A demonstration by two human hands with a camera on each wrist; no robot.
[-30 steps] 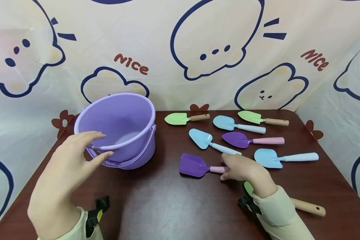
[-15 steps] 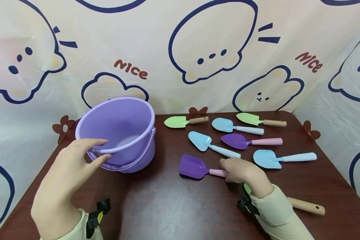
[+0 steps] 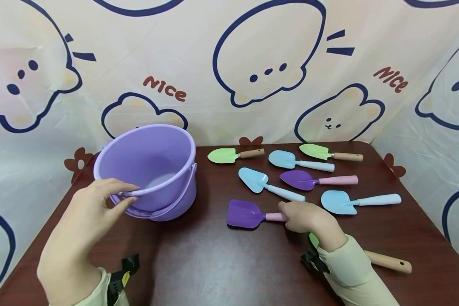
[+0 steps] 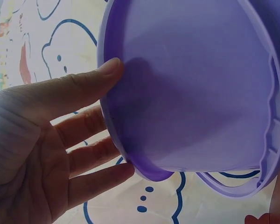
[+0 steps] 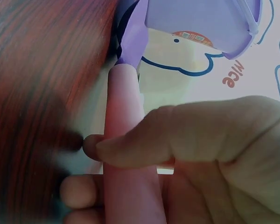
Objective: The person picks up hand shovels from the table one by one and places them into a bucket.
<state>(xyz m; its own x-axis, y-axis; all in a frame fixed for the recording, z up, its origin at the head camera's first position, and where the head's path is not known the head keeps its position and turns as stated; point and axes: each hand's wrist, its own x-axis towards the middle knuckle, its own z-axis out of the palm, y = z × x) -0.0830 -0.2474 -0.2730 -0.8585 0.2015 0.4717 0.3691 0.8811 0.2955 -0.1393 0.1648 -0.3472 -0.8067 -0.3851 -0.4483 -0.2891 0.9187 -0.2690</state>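
My left hand (image 3: pixel 82 221) pinches the near-left rim of a lilac plastic bucket (image 3: pixel 189 189), thumb outside and fingers over the edge. In the left wrist view, the thumb lies against the bucket's wall (image 4: pixel 200 88) and the other fingers reach behind the rim. My right hand (image 3: pixel 307 216) grips the pink handle (image 5: pixel 126 98) of a purple square-bladed garden shovel (image 3: pixel 245 213), low over the table. Its thumb lies across the handle with fingers curled behind. Beneath the right forearm, a green-bladed trowel with a wooden handle (image 3: pixel 390 261) is partly hidden.
Several other hand trowels lie behind and right of the right hand: light blue trowels (image 3: pixel 254 180) (image 3: pixel 283 159) (image 3: pixel 336 202), a purple pointed trowel (image 3: pixel 298 180), and green trowels (image 3: pixel 222 156) (image 3: pixel 314 151). A printed cloth (image 3: pixel 199 55) hangs behind the dark wooden table (image 3: pixel 210 259).
My left thumb and fingers have come together on the bucket's rim. The right hand's fingers have settled round the shovel's handle. The whole view has shifted slightly.
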